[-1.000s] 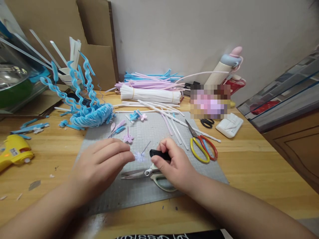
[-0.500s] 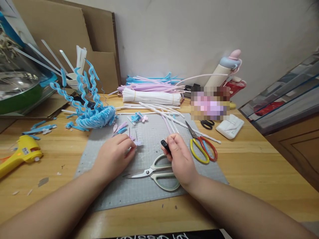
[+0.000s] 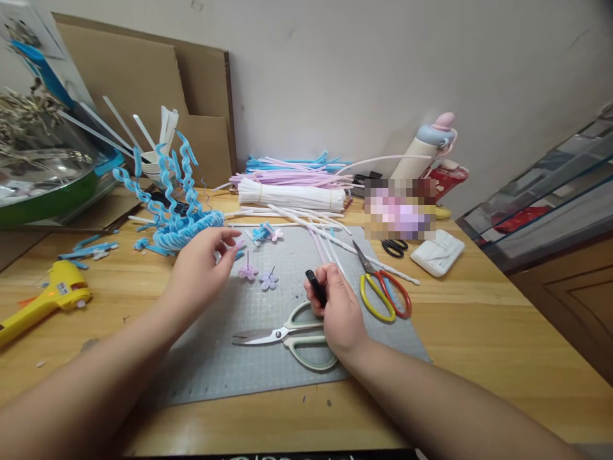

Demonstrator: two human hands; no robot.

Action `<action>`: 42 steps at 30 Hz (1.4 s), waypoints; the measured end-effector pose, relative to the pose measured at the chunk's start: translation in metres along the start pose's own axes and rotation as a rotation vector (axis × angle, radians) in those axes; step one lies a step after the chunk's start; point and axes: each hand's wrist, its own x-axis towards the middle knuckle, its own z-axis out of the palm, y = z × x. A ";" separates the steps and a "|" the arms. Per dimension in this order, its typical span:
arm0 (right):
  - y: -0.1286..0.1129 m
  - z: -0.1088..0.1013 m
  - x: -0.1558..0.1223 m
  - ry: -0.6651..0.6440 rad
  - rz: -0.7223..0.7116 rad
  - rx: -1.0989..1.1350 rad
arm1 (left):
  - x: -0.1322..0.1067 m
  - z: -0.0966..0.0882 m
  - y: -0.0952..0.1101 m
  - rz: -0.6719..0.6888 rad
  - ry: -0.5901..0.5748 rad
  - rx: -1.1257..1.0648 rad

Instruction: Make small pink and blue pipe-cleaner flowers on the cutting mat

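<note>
My left hand (image 3: 208,259) hovers over the left part of the grey cutting mat (image 3: 201,370), thumb and fingers apart, beside a small pink fuzzy piece (image 3: 239,245). Just right of it, a pink flower (image 3: 248,273) and a lilac flower (image 3: 269,280) lie on the mat, their thin dark stems pointing up. In my right hand (image 3: 340,306) is a slim black lighter (image 3: 315,286), its end sticking out past the fingers. Below that hand lie scissors with pale green handles (image 3: 280,334), blades parted and pointing left.
A blue fuzzy basket shape (image 3: 189,230) with twisted uprights stands at the left, behind a yellow glue gun (image 3: 57,291). Bundled white pipe cleaners (image 3: 292,195) lie at the back. Scissors with yellow and red handles (image 3: 378,294) and a white case (image 3: 437,252) are on the right.
My left hand has moved up and left, away from the flowers, and its fingers have spread. Both flowers now show fully. My right hand keeps the lighter; the view has shifted slightly.
</note>
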 end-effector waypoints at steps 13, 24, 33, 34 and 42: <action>-0.003 -0.002 0.001 0.013 0.004 -0.014 | 0.118 0.043 0.016 0.571 -0.462 0.306; -0.003 -0.001 0.003 -0.029 0.021 0.003 | 0.134 0.057 0.036 0.548 -0.576 0.226; -0.001 -0.004 0.002 -0.105 -0.027 -0.028 | 0.055 -0.010 0.046 -0.023 -0.293 -0.550; -0.001 -0.004 0.001 -0.119 -0.027 -0.025 | 0.040 -0.013 0.044 -0.105 -0.267 -0.632; 0.004 -0.001 -0.025 -0.436 -0.133 -0.053 | -0.041 0.007 0.045 -0.402 -0.240 -0.877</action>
